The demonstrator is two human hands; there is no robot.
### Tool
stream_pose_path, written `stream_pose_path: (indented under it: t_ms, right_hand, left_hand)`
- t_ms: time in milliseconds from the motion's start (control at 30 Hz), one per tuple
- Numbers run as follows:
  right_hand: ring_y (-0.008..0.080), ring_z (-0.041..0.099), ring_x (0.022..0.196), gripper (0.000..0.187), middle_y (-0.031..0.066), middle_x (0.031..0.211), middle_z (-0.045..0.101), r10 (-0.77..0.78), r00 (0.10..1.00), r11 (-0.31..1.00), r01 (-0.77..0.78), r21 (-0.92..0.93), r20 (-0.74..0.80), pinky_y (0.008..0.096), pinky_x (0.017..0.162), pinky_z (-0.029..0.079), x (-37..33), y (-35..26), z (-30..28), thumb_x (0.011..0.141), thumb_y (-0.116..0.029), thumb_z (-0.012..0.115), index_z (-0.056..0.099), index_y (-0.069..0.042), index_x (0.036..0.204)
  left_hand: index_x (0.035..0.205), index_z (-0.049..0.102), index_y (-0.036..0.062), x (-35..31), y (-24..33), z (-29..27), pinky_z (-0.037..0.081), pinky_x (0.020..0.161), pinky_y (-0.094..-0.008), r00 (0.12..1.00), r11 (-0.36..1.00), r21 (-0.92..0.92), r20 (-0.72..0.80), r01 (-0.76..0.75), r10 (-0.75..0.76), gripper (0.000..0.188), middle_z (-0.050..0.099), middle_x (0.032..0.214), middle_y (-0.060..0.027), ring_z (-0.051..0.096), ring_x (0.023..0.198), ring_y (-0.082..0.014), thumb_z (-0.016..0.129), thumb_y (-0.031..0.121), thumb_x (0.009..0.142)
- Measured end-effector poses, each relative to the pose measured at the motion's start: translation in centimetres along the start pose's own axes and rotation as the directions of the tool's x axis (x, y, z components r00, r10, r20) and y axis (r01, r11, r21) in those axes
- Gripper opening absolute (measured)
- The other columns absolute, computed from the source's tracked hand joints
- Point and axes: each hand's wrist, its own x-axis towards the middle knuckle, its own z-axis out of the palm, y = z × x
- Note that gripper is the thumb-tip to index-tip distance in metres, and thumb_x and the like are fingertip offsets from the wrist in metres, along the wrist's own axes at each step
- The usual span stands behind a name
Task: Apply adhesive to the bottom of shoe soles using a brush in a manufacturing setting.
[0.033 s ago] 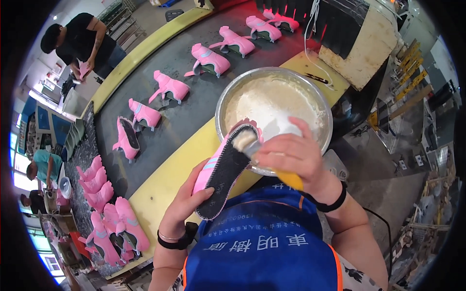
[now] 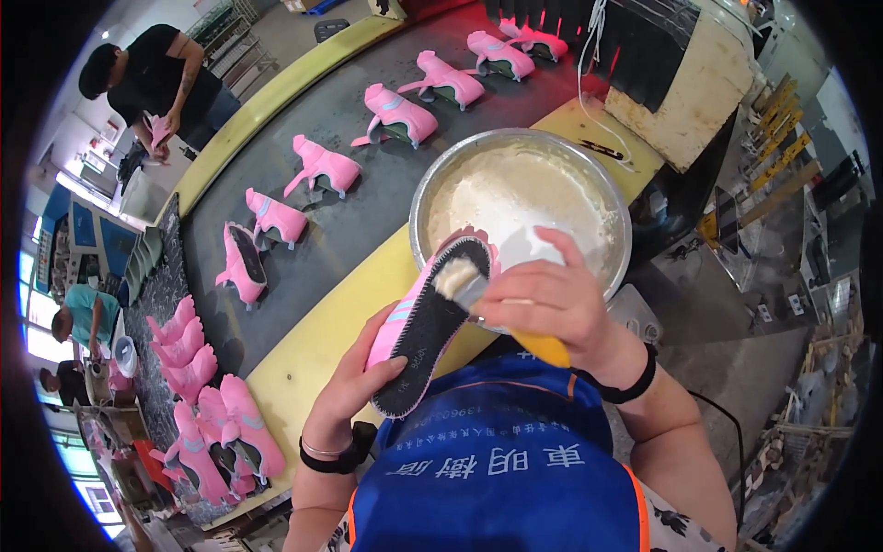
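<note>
My left hand [image 2: 354, 373] is closed round the heel end of a pink shoe upper [image 2: 395, 317], its stitched black sole side turned up. The thumb presses on the black sole. My right hand [image 2: 552, 299] grips a brush [image 2: 544, 350] with a yellow handle. Its pale, coated bristles rest on the sole toward the toe end. Just beyond both hands stands a round metal basin [image 2: 416, 216] holding a creamy white paste [image 2: 524, 230]. The shoe's toe end overlaps the basin's near left side.
A dark conveyor belt [image 2: 354, 221] carries a spaced line of pink uppers [image 2: 326, 166] toward a red-lit machine opening [image 2: 607, 55]. More pink uppers [image 2: 244, 423] lie heaped at left. A yellow ledge [image 2: 303, 359] edges the belt. A co-worker in black [image 2: 161, 69] stands across it.
The brush's bristles have shifted slightly left and down along the sole, and my right hand has moved a little with them. The shoe has hardly moved.
</note>
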Motion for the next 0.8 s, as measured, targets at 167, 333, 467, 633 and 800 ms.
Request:
stream_pose_path:
  t_ms: [167, 333, 467, 633, 800]
  right_hand:
    - [0.0156, 0.069, 0.093, 0.017, -0.0030, 0.098, 0.070, -0.023, 0.999, 0.999, 0.023, 0.023, -0.027, 0.0510, 0.108, 0.037, 0.7, 1.5, 1.2, 0.084, -0.012, 0.069, 0.073, -0.018, 0.099]
    - [0.0191, 0.067, 0.089, 0.013, -0.0009, 0.095, 0.071, 0.189, 0.974, 0.978, -0.198, -0.061, -0.127, 0.0452, 0.100, 0.040, 1.0, 4.4, 1.4, 0.083, -0.013, 0.075, 0.073, -0.017, 0.096]
    - [0.0241, 0.066, 0.087, 0.009, 0.0013, 0.092, 0.070, 0.436, 0.892, 0.899, -0.439, 0.001, -0.115, 0.0404, 0.091, 0.044, 0.8, 3.5, 0.8, 0.083, -0.013, 0.077, 0.074, -0.013, 0.091]
    - [0.0267, 0.067, 0.092, 0.017, 0.0049, 0.094, 0.071, 0.162, 0.974, 0.935, -0.102, 0.339, -0.156, 0.0360, 0.078, 0.051, 2.0, 2.4, 2.5, 0.080, -0.009, 0.077, 0.076, -0.012, 0.097]
    - [0.0273, 0.068, 0.087, 0.015, 0.0056, 0.094, 0.070, 0.106, 0.972, 0.976, -0.061, 0.210, -0.211, 0.0348, 0.075, 0.052, 2.8, 3.9, 2.7, 0.082, -0.007, 0.075, 0.074, -0.010, 0.096]
  left_hand:
    - [0.155, 0.035, -0.0001, 0.1, 0.1, -0.2, 0.034, 0.117, -0.0386, 1.000, 1.000, -0.027, -0.005, 0.010, -0.010, 0.075, 0.050, 0.148, -0.0175, 0.047, 0.139, -0.0258, 0.063, 0.018, 0.089]
    - [0.155, 0.035, -0.0007, 0.2, -0.5, -0.4, 0.032, 0.118, -0.0383, 0.999, 0.998, -0.056, 0.023, -0.034, 0.035, 0.076, 0.050, 0.149, -0.0177, 0.046, 0.140, -0.0261, 0.063, 0.019, 0.088]
    - [0.156, 0.032, -0.0037, 0.3, -0.9, -0.5, 0.027, 0.120, -0.0370, 1.000, 0.994, -0.109, 0.014, -0.009, 0.010, 0.081, 0.046, 0.154, -0.0178, 0.042, 0.144, -0.0259, 0.061, 0.025, 0.086]
    - [0.156, 0.034, -0.0027, 0.4, -1.2, -0.6, 0.029, 0.120, -0.0376, 1.000, 0.984, -0.178, 0.016, -0.012, 0.015, 0.081, 0.048, 0.152, -0.0172, 0.043, 0.143, -0.0255, 0.064, 0.024, 0.086]
    - [0.156, 0.035, -0.0010, 0.4, -1.6, -0.9, 0.029, 0.120, -0.0380, 1.000, 0.990, -0.141, 0.005, -0.002, 0.003, 0.082, 0.048, 0.152, -0.0168, 0.044, 0.143, -0.0257, 0.065, 0.025, 0.085]
